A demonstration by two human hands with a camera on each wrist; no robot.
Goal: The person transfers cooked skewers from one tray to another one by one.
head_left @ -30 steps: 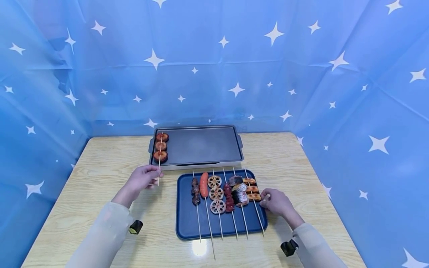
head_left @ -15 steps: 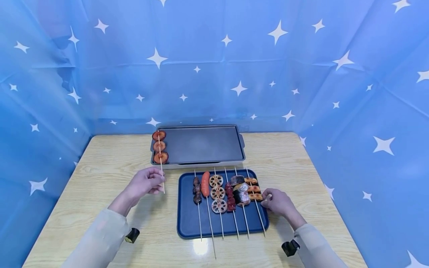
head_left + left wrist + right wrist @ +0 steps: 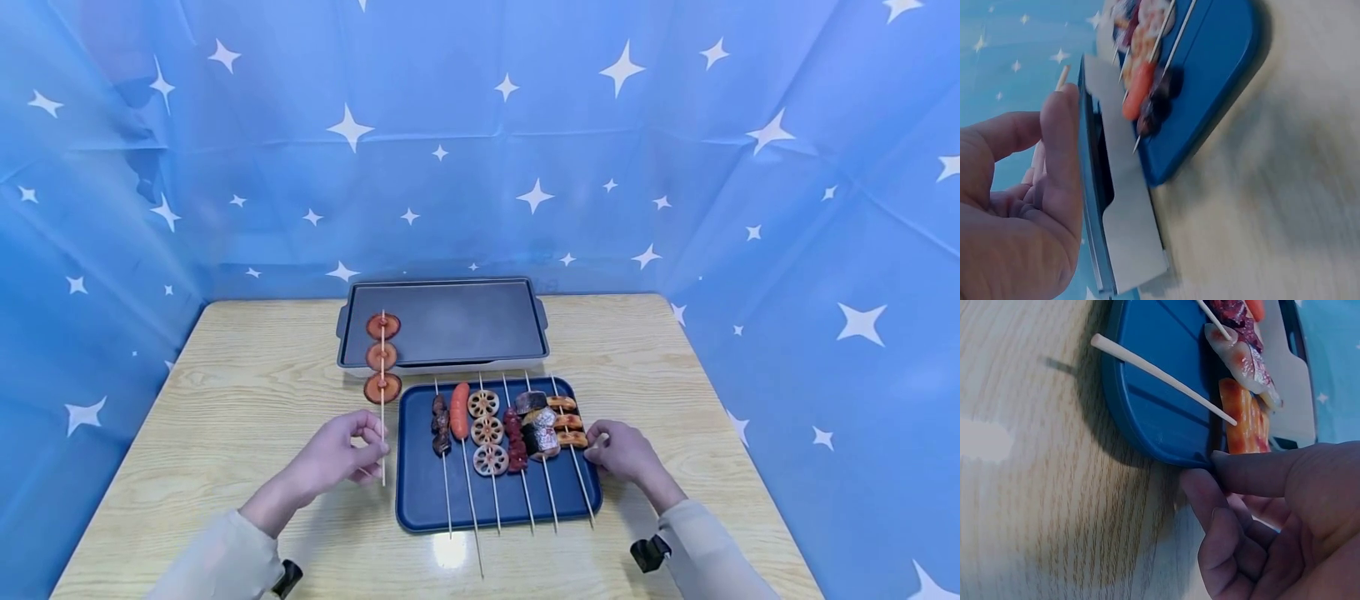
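Between thumb and fingers my left hand (image 3: 337,458) pinches the lower stick of a skewer (image 3: 382,357) with three round reddish-brown slices. The skewer is raised, its upper slices in front of the dark griddle plate (image 3: 457,321), its lowest slice just short of it. In the left wrist view only a bit of the stick (image 3: 1063,78) shows past the fingers. My right hand (image 3: 622,454) grips the right rim of the blue tray (image 3: 420,508), the thumb (image 3: 1241,472) on the rim and a finger below it.
On the tray lie skewers of dark meat (image 3: 439,427), a sausage (image 3: 459,412), lotus root slices (image 3: 486,431), red meat (image 3: 514,442), fish-like chunks (image 3: 540,437) and grilled yellow-orange pieces (image 3: 567,422). Several sticks overhang its front edge. A starred blue curtain (image 3: 450,192) stands behind the wooden table (image 3: 247,358).
My left hand has lifted the skewer off the griddle's left end and drawn it toward me and to the right. My right hand stays at the tray's rim.
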